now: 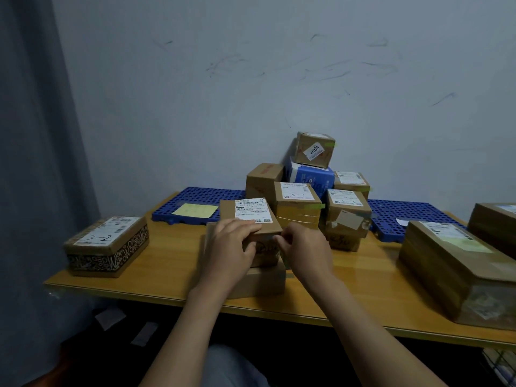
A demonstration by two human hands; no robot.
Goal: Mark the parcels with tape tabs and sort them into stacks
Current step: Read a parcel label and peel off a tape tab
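Observation:
A brown parcel [247, 212] with a white shipping label lies on top of another brown box [262, 280] at the middle of the table. My left hand [230, 247] rests on the parcel's near edge, fingers lying over its top. My right hand [303, 247] is at the parcel's near right corner, thumb and fingers pinched together at the edge; whether they hold a tape tab cannot be told. Behind stands a pile of parcels [298, 205], some with green tape tabs.
A patterned box marked 3-2 [107, 244] sits at the table's left. Large brown boxes [458, 263] lie at the right. Blue plastic grid mats [195, 202] run along the wall, a yellow sheet [195, 210] on one. The wooden table [167, 263] ends close to my body.

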